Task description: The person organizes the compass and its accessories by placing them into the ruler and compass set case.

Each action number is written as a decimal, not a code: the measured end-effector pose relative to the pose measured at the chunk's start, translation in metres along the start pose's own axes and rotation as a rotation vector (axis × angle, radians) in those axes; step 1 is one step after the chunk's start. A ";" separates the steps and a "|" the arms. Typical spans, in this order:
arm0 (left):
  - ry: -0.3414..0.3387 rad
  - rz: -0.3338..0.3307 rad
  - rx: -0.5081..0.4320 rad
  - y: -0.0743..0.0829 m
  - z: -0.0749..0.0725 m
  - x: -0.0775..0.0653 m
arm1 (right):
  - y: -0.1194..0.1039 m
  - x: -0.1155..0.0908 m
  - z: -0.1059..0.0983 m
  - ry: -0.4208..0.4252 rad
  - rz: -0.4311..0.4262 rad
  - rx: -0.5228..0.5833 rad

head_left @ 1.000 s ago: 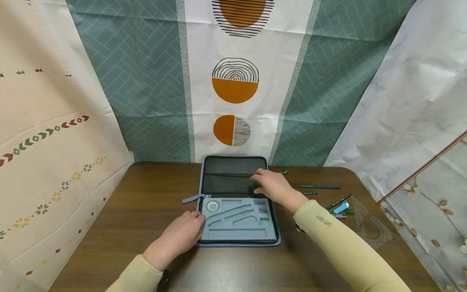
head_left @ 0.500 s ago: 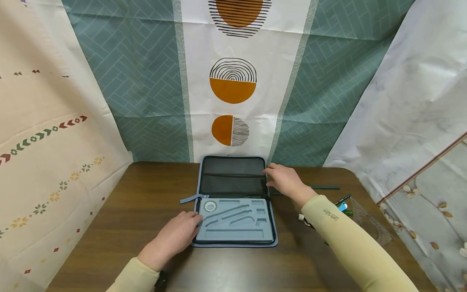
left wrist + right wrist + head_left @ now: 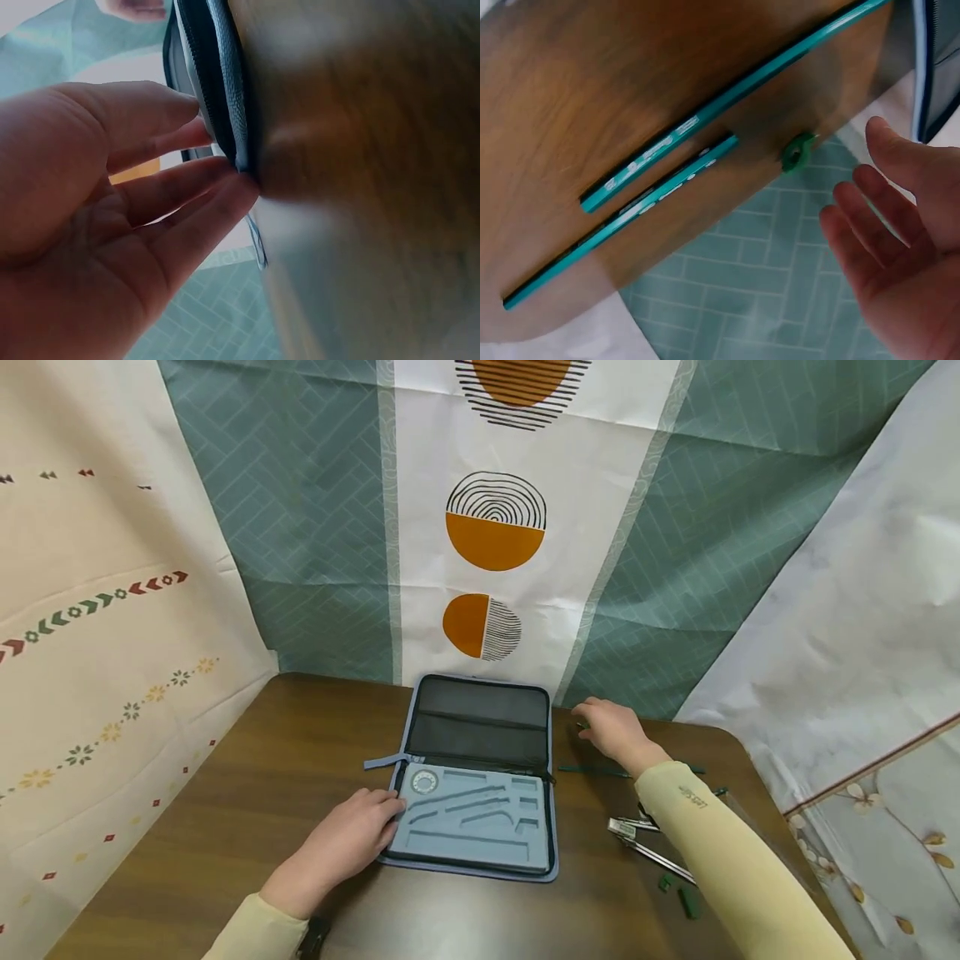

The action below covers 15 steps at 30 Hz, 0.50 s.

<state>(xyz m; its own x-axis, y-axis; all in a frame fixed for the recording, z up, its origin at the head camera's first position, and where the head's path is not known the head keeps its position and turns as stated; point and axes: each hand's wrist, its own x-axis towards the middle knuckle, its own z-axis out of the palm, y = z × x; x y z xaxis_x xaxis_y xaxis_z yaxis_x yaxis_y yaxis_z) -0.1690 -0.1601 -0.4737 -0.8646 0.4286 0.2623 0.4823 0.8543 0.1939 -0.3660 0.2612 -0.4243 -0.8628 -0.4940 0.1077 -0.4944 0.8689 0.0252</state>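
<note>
A zippered case (image 3: 480, 706) lies unfolded on the table, its dark mesh lid at the back. In its front half sits a light blue moulded tray (image 3: 468, 850) with shaped recesses and a round dial. My left hand (image 3: 341, 839) holds the case's left edge, thumb on the upper rim and fingers against the side, as the left wrist view shows. To the right of the lid, my right hand (image 3: 617, 731) hovers with fingers parted and nothing between them. Close to its fingertips is a small green ring-shaped piece (image 3: 796, 152) near the table's back edge.
Two teal pencils (image 3: 727, 99) lie side by side at the back right. Farther forward are a silver metal compass (image 3: 660, 858) and small green blocks (image 3: 688, 902), partly under the right forearm. A patterned cloth (image 3: 322, 527) hangs right behind the table.
My right hand has moved right, from over the lid to past its right side. The left hand stays at the case's left edge. The head view has turned slightly.
</note>
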 end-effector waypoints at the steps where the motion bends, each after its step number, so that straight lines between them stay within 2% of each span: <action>1: -0.007 -0.001 0.004 -0.001 -0.002 -0.001 | 0.001 0.000 0.002 -0.014 0.004 0.004; 5: -0.036 0.003 0.006 -0.002 -0.006 -0.003 | 0.008 0.000 0.008 -0.069 0.030 0.018; 10: -0.035 0.020 -0.008 0.000 -0.005 -0.001 | 0.017 0.005 0.013 -0.095 0.065 0.026; 15: -0.035 0.010 -0.013 0.000 -0.003 -0.002 | 0.021 0.016 0.019 -0.126 0.051 0.077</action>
<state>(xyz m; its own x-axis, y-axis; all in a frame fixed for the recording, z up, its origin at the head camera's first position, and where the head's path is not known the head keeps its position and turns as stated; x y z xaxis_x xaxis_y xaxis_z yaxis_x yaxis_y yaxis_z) -0.1670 -0.1620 -0.4709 -0.8641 0.4469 0.2314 0.4922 0.8463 0.2036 -0.3921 0.2704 -0.4414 -0.8912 -0.4531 -0.0186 -0.4517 0.8906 -0.0538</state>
